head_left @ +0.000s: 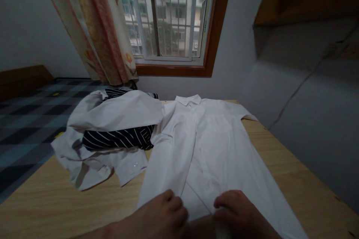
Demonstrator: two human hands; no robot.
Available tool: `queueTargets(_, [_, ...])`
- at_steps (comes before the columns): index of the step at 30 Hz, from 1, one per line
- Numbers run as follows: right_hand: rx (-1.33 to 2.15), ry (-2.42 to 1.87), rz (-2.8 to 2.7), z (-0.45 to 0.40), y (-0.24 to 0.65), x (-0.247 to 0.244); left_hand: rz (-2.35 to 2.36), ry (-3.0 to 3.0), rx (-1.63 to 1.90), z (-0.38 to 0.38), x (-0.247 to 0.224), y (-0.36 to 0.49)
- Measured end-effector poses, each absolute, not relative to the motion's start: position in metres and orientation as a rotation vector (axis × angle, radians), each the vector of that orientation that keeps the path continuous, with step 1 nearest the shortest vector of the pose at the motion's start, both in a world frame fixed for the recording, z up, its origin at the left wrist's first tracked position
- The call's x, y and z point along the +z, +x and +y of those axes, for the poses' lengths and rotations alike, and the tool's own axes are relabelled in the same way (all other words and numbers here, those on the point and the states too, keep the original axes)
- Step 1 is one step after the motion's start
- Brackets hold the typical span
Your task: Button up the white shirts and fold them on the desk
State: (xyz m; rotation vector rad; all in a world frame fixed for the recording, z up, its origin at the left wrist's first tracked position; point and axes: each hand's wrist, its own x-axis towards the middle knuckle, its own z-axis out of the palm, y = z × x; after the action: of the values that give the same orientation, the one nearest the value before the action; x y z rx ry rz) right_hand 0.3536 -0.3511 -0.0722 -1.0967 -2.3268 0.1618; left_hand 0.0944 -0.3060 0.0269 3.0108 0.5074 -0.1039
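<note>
A white collared shirt lies spread face up on the wooden table, collar toward the window, its front partly unbuttoned low down. My left hand is closed on the left front edge of the shirt near its lower end. Across the gap, my right hand has its fingers curled on the other front edge. The fingertips of both hands are partly hidden. One long white sleeve stretches left over a black-and-white striped bundle, and more crumpled white cloth with a buttoned cuff lies around it.
The pale wooden table borders a bed with a dark checked cover on the left. A floral curtain and a barred window are behind. A wooden shelf juts out high on the right wall.
</note>
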Motion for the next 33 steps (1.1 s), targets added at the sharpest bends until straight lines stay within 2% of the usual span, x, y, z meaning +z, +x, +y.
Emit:
queueTargets(4, [-0.367,-1.288,-2.322,-0.355,0.335,-0.073,0.636,3.014,-0.321,-0.298,0.031,0.083])
queueTargets(6, [-0.567,-1.217,-2.331,-0.357,0.323,-0.073,0.691,3.030,-0.390,-0.298,0.027,0.079])
queueTargets(10, [-0.636,-0.909,-2.341,-0.357,0.302,-0.075,0.773,3.083,-0.431,-0.298,0.015,0.076])
queueTargets(12, [-0.597,-0.920,-2.324,-0.355,0.295,-0.074,0.765,3.047,-0.397,-0.293,0.018,0.073])
queueTargets(15, [-0.583,-1.105,-2.276,-0.351,0.287,-0.072,0.795,2.912,-0.138,-0.275,0.036,0.063])
queueTargets(20, [-0.651,-1.166,-2.263,-0.341,0.279,-0.071,1.086,2.707,0.640,-0.244,0.076,0.042])
queueTargets(24, [-0.534,-1.113,-2.288,-0.336,0.290,-0.042,1.314,2.226,1.133,-0.232,0.099,0.038])
queueTargets(28, [-0.189,-1.089,-2.331,-0.343,0.286,-0.014,1.334,1.864,1.444,-0.227,0.116,0.044])
queueTargets(30, [-0.009,-0.984,-2.501,-0.347,0.272,-0.018,1.251,1.837,1.419,-0.225,0.119,0.049])
queueTargets(33, [0.254,-0.836,-2.690,-0.353,0.250,-0.030,1.048,1.798,1.101,-0.223,0.113,0.060])
